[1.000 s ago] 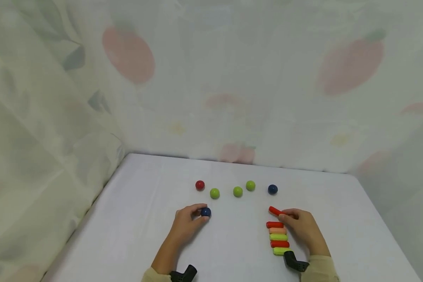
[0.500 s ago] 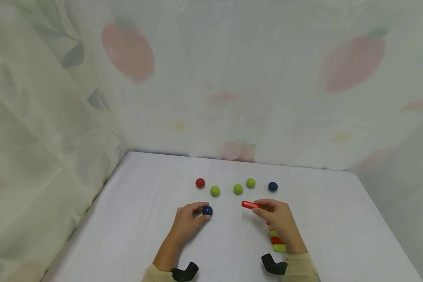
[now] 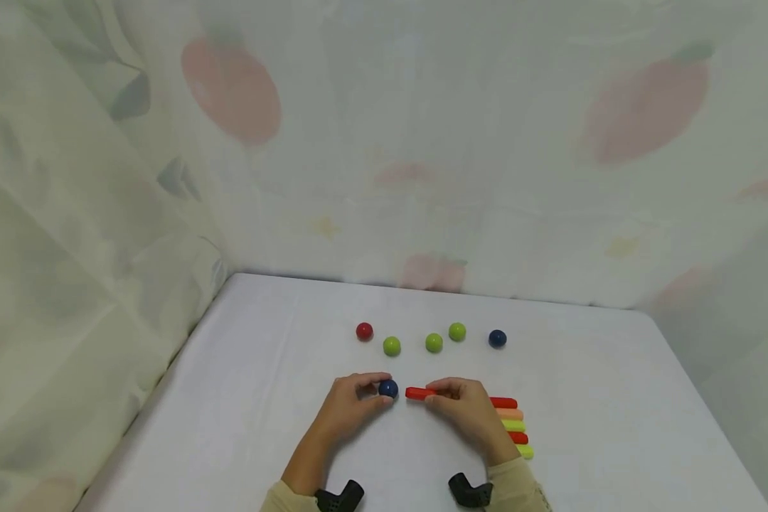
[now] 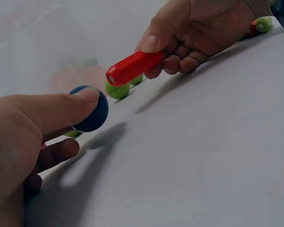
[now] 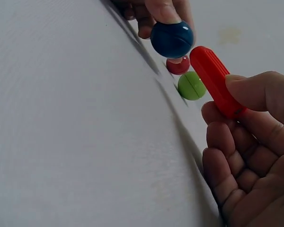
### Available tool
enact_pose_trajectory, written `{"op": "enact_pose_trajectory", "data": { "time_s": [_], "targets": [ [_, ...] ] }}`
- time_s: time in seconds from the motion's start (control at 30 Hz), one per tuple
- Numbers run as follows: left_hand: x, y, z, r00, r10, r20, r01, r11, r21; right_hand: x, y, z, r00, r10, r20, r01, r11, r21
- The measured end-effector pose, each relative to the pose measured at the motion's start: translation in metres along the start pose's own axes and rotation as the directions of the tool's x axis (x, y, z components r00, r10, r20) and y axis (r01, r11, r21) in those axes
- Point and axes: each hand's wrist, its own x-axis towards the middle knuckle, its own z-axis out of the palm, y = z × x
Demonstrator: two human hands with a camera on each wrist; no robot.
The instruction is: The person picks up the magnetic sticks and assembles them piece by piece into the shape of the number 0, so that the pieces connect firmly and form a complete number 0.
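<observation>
My left hand point(image 3: 352, 409) pinches a dark blue ball point(image 3: 387, 388) between thumb and fingers, raised over the white table. Facing it, my right hand point(image 3: 467, 409) pinches a red ribbed rod point(image 3: 419, 393) near one end, its free end pointing at the ball. In the left wrist view a round light spot marks the tip of the red rod point(image 4: 128, 68), and a gap separates it from the blue ball point(image 4: 92, 111). Seen from the right wrist, the rod point(image 5: 215, 80) stands slanted beside the ball point(image 5: 172, 39), with the right thumb on its side.
Behind the hands lie a red ball point(image 3: 364, 331), several green balls point(image 3: 392, 346) and another dark blue ball point(image 3: 497, 338). Right of my right hand is a row of red, orange and yellow-green rods point(image 3: 513, 426), partly hidden by that hand. Patterned curtains hang behind the table point(image 3: 614, 398).
My right hand has carried the red rod from above the row leftward to beside the blue ball. The left hand, still pinching the ball, has shifted slightly right.
</observation>
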Motion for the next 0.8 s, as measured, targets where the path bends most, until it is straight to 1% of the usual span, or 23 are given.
{"op": "enact_pose_trajectory", "data": {
  "time_s": [0.13, 0.27, 0.4, 0.47, 0.67, 0.8],
  "targets": [
    [-0.0009, 0.0042, 0.0026, 0.999, 0.001, 0.035, 0.001, 0.999, -0.039, -0.001, -0.0016, 0.0009, 0.999, -0.046, 0.01, 0.046, 0.999, 0.002],
    [-0.0009, 0.0078, 0.0048, 0.999, -0.002, 0.047, 0.005, 0.998, -0.058, -0.0015, -0.0032, 0.0017, 0.996, -0.086, 0.004, 0.086, 0.996, -0.019],
    [-0.0001, 0.0093, 0.0059, 0.999, -0.028, 0.047, 0.03, 0.998, -0.057, -0.0011, -0.0022, 0.0022, 0.996, -0.09, -0.001, 0.09, 0.995, -0.036],
    [0.0003, 0.0095, 0.0062, 0.998, -0.029, 0.048, 0.032, 0.998, -0.057, -0.0003, -0.0008, 0.0027, 0.997, -0.083, -0.004, 0.083, 0.996, -0.037],
    [0.0004, 0.0071, 0.0071, 0.999, -0.002, 0.046, 0.004, 0.999, -0.045, 0.0017, 0.0038, 0.0041, 0.998, -0.06, 0.001, 0.06, 0.997, -0.048],
    [0.0002, 0.0041, 0.0086, 0.998, 0.04, 0.044, -0.039, 0.999, -0.018, 0.0017, 0.0054, 0.0054, 0.998, -0.06, 0.009, 0.06, 0.996, -0.062]
  ]
}}
